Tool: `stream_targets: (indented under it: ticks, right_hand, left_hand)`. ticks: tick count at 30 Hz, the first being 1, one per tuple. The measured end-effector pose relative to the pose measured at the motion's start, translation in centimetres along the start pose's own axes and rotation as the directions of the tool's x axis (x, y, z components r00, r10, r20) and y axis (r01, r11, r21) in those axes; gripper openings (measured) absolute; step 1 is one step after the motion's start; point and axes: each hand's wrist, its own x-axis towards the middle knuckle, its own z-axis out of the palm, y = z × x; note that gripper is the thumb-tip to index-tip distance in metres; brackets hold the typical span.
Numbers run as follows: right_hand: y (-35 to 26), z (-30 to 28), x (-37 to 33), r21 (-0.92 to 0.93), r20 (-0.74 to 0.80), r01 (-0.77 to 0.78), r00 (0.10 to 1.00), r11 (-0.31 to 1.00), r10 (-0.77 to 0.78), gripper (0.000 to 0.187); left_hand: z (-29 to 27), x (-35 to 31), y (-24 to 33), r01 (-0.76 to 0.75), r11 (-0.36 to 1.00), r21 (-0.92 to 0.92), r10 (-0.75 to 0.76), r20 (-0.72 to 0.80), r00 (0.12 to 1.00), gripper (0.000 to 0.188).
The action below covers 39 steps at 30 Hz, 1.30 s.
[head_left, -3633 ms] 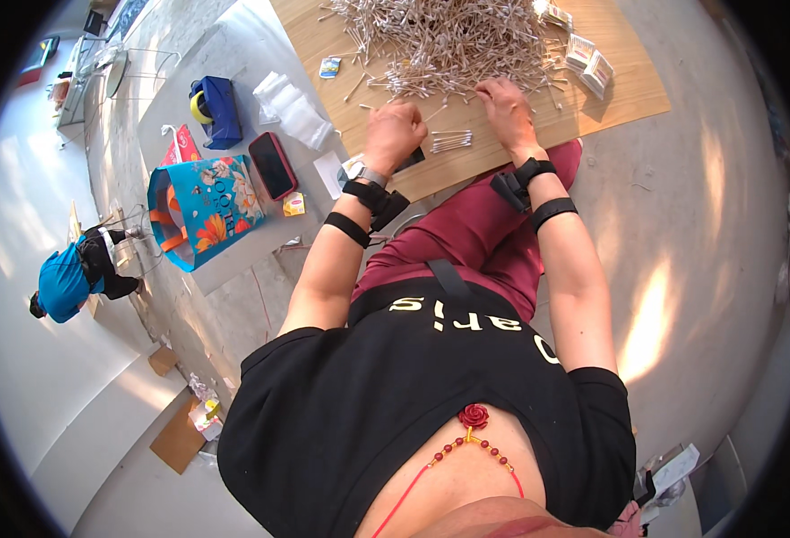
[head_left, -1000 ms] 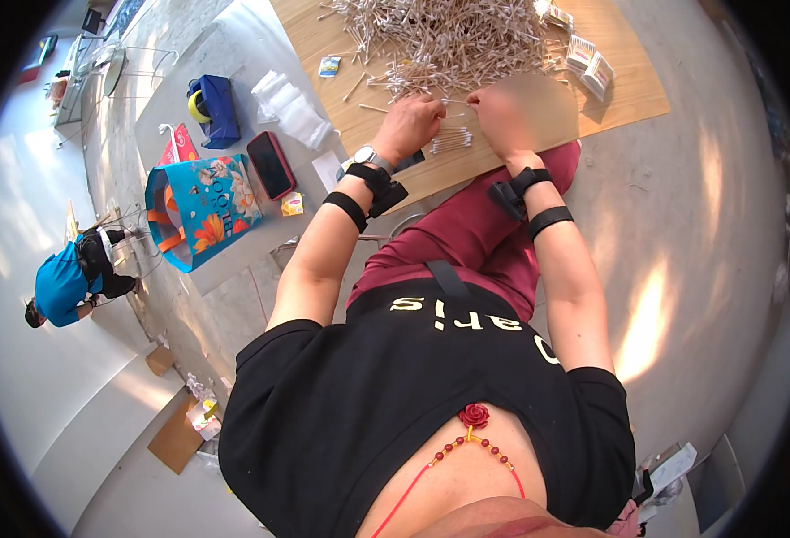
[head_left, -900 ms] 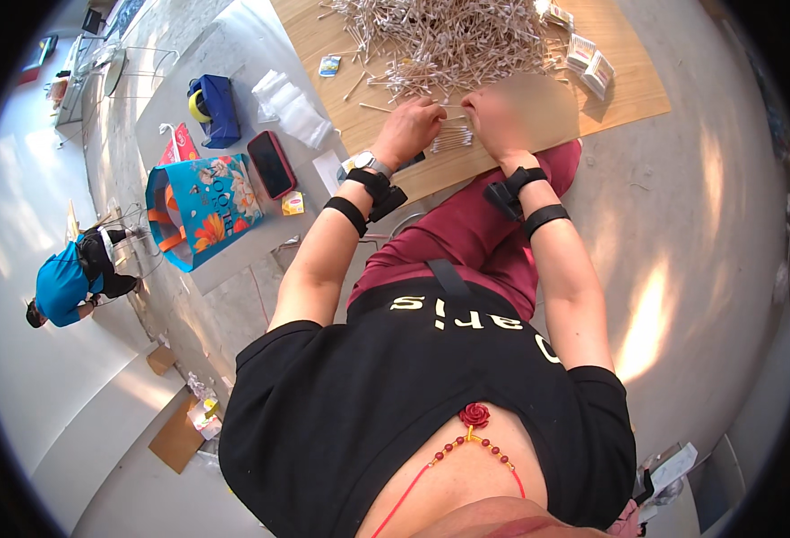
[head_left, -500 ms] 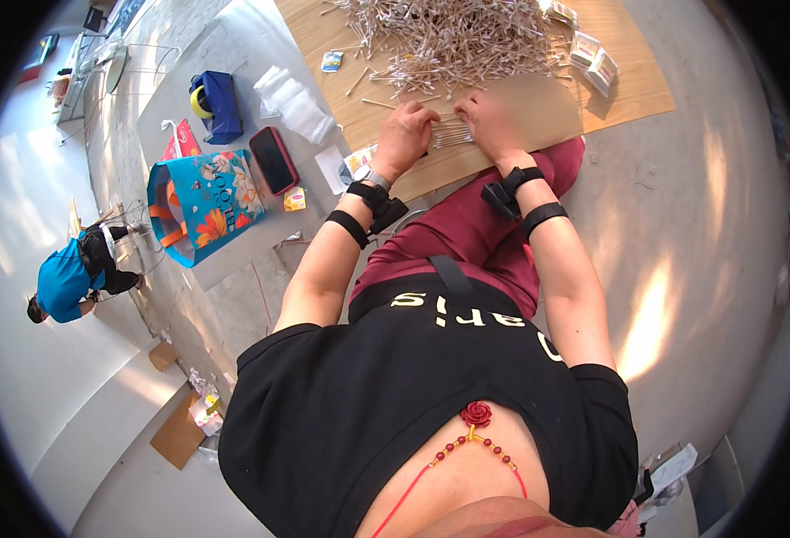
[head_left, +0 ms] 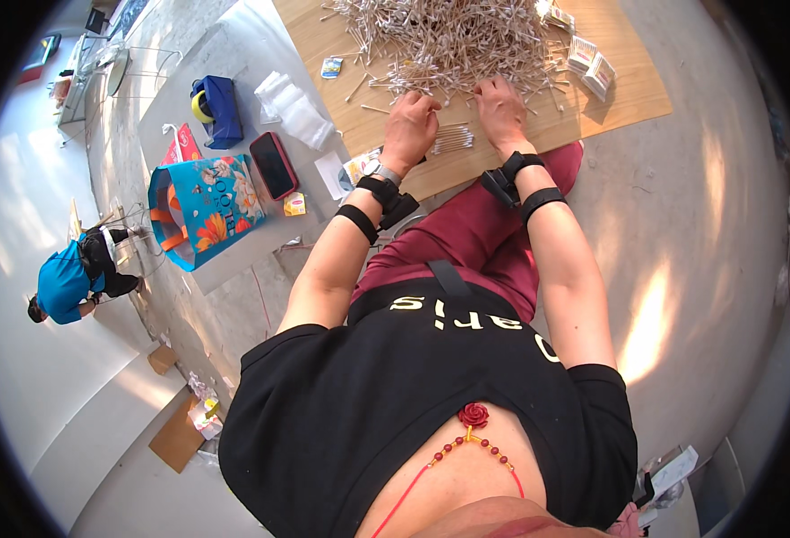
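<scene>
A large heap of white-tipped cotton swabs (head_left: pixel 453 40) covers the far part of the wooden table. My left hand (head_left: pixel 410 127) rests at the heap's near edge, its fingers curled together; whatever they hold is hidden. To its right, my right hand (head_left: pixel 502 112) reaches to the near edge of the heap, fingers stretched forward among the swabs. Between the two wrists lies a neat row of cotton swabs (head_left: pixel 454 137), side by side. A small printed packet (head_left: pixel 359 167) sits beside my left wrist, partly covered by it.
Packs of swabs (head_left: pixel 590 65) stand at the table's right. Left of the table are a blue tape dispenser (head_left: pixel 222 109), white plastic bags (head_left: pixel 294 109), a phone (head_left: pixel 274 166) and a flowered blue bag (head_left: pixel 207 211). Another person (head_left: pixel 74 276) bends over at far left.
My hands have drawn apart from over the row of swabs. The right has moved away from me to the heap's edge; the left has shifted slightly forward. The row now shows openly.
</scene>
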Motion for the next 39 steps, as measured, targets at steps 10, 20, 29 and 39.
stream_targets:
  ticks: [10, 20, 29, 39]
  right_hand:
    - [-0.3, -0.1, 0.5, -0.176, 0.040, 0.122, 0.992, 0.977, -0.117, 0.013]
    - [0.1, -3.0, 0.7, -0.220, 0.086, 0.154, 0.987, 0.963, -0.138, 0.016]
    - [2.9, -4.0, -0.6, -0.184, 0.075, 0.006, 0.997, 0.983, 0.008, 0.011]
    - [3.4, -4.1, -3.3, 0.201, 0.014, 0.024, 1.000, 0.979, -0.027, 0.008]
  left_hand:
    - [1.5, 1.4, 0.5, -0.034, 0.999, 0.043, 0.036, -0.041, 0.999, 0.014]
    - [2.7, 4.8, 1.0, -0.199, 0.956, 0.217, 0.211, -0.033, 0.977, 0.016]
    - [2.9, 6.3, 0.5, -0.376, 0.892, 0.250, 0.362, 0.101, 0.927, 0.010]
    - [2.6, 7.5, 0.4, -0.569, 0.757, 0.321, 0.490, 0.297, 0.820, 0.012]
